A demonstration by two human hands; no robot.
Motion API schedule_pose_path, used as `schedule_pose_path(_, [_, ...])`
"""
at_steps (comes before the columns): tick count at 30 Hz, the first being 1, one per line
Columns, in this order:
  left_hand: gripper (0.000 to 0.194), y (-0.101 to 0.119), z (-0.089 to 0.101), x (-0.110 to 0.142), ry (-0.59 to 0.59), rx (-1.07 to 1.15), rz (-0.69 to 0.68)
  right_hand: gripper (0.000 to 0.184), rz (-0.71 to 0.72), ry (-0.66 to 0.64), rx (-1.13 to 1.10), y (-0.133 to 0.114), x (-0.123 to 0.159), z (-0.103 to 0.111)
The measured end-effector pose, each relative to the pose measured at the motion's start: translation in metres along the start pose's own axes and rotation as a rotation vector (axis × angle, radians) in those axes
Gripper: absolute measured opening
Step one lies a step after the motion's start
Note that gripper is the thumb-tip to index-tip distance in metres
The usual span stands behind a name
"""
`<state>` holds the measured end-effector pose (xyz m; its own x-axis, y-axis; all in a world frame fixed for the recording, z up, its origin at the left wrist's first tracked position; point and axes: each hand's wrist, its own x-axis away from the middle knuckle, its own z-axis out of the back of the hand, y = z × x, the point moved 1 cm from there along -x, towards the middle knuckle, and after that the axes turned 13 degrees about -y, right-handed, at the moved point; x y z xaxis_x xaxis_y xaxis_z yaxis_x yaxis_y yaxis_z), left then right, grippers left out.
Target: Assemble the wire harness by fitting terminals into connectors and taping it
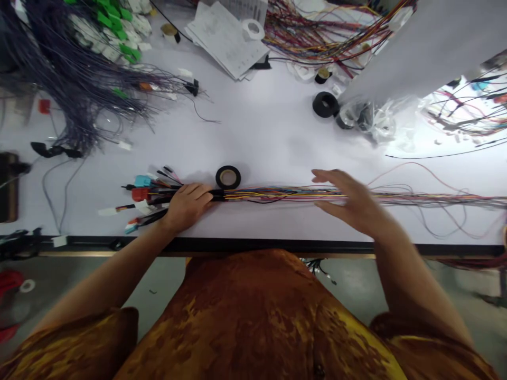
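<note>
A long wire harness (273, 194) runs across the front of the table, with blue, red and white connectors (140, 194) at its left end. Over its black-taped part lies my left hand (188, 206), fingers closed round the bundle. My right hand (352, 203) is above the loose wires farther right, thumb and fingers apart, slightly blurred, holding nothing. A roll of black tape (228, 177) rests flat just behind the harness, near my left fingertips. Right of my right hand, thin wires (435, 198) spread out in loose loops.
Dark wires (91, 95) with green and white connectors pile up at the back left. Papers (229, 42) bearing a white tape roll lie at the back, beside coloured wires (317, 37). Another black tape roll (325, 104) and plastic bags (376, 124) are back right. A black edge (277, 246) borders the table front.
</note>
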<state>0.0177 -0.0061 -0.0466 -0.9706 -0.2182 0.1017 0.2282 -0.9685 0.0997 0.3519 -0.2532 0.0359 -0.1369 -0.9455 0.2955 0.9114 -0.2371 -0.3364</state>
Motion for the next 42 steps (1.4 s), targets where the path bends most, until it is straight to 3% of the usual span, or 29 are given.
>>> schedule_pose_path(2, [0.021, 0.0, -0.001, 0.0, 0.017, -0.006, -0.009, 0.052, -0.017, -0.03, 0.09, 0.005, -0.011, -0.016])
schedule_pose_path(6, [0.023, -0.002, 0.0, -0.001, 0.03, -0.031, 0.016, 0.023, -0.151, -0.089, 0.255, 0.017, -0.028, -0.045])
schedule_pose_path(8, [0.023, -0.003, 0.001, -0.002, 0.014, -0.022, 0.032, 0.018, -0.235, -0.164, 0.278, 0.025, -0.028, -0.051])
schedule_pose_path(13, [0.02, -0.008, 0.001, -0.003, -0.037, 0.016, 0.041, 0.017, -0.237, -0.304, 0.347, 0.06, -0.009, -0.046])
schedule_pose_path(19, [0.024, -0.009, -0.003, -0.004, 0.006, 0.088, 0.046, 0.024, -0.439, -0.242, 0.402, 0.134, 0.035, -0.041])
schedule_pose_path(22, [0.027, -0.008, -0.003, -0.005, 0.011, 0.128, 0.051, 0.033, -0.407, -0.129, 0.377, 0.137, 0.044, -0.034])
schedule_pose_path(24, [0.029, -0.007, -0.002, -0.006, 0.012, 0.131, 0.045, 0.05, -0.313, -0.023, 0.378, 0.116, 0.039, -0.028])
schedule_pose_path(27, [0.031, -0.007, -0.002, -0.006, 0.013, 0.121, 0.033, 0.067, -0.124, 0.051, 0.332, 0.056, 0.012, -0.026])
schedule_pose_path(32, [0.028, -0.008, -0.003, -0.006, 0.039, 0.057, -0.001, 0.062, 0.184, -0.035, 0.142, -0.068, -0.068, -0.049])
schedule_pose_path(34, [0.025, -0.008, -0.003, -0.005, 0.062, 0.038, -0.017, 0.052, 0.211, -0.075, 0.122, -0.106, -0.097, -0.059])
schedule_pose_path(38, [0.019, -0.006, -0.001, -0.004, 0.101, 0.034, -0.034, 0.024, 0.148, -0.122, 0.155, -0.147, -0.123, -0.072])
schedule_pose_path(42, [0.016, -0.004, 0.001, -0.002, 0.115, 0.03, -0.036, 0.021, 0.045, -0.244, 0.115, -0.157, -0.122, -0.067])
